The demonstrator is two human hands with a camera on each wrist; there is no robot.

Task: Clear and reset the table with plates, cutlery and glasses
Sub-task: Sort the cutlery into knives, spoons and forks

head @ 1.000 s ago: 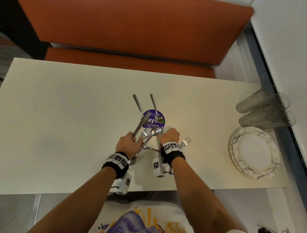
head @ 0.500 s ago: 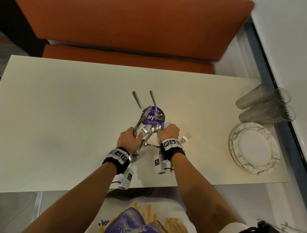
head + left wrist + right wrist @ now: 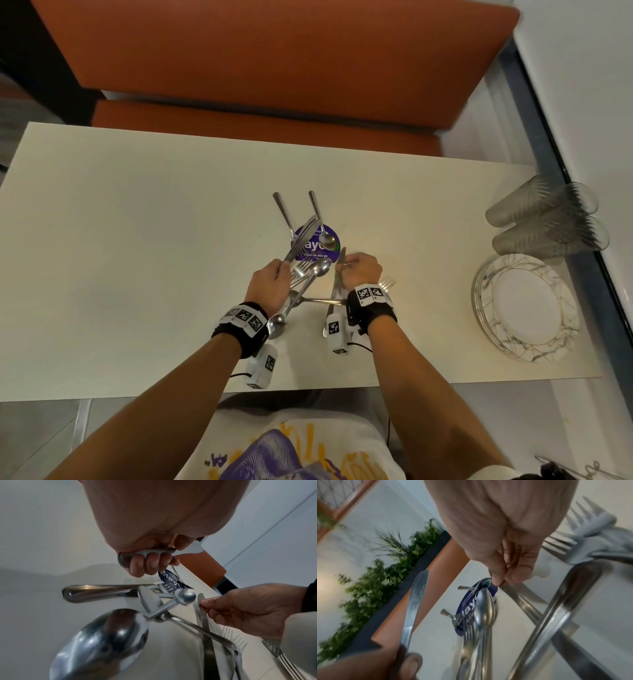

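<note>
Steel everywhere in front of me: a loose cutlery pile (image 3: 308, 287) lies crossed near the middle of the table (image 3: 137, 240), partly over a round purple sticker (image 3: 317, 244). My left hand (image 3: 269, 286) is clenched round the handle of a knife (image 3: 301, 240), blade pointing to the far side and raised off the surface. My right hand (image 3: 361, 269) is pinching the blade end of a second knife (image 3: 337, 284) between thumb and fingertip, and that one lies across the heap with a long handle crossing over it, as the right wrist view shows.

I judge I'm gathering cutlery, sorting the knives out first. To do it cleanly I'd lift this second knife along its own length, sliding it free rather than prying upward, because the spoon (image 3: 317, 269) and fork (image 3: 301, 267) just left of it could get dragged or flicked. A pinch on a flat blade is slippery, so I'd shift the grip toward the handle once it clears.

Far from me a fork and spoon lie with handles pointing away. Well off to the right, the stacked plates (image 3: 527, 308) sit near the table edge, with the glasses (image 3: 544, 219) lying on their sides just beyond them.
</note>
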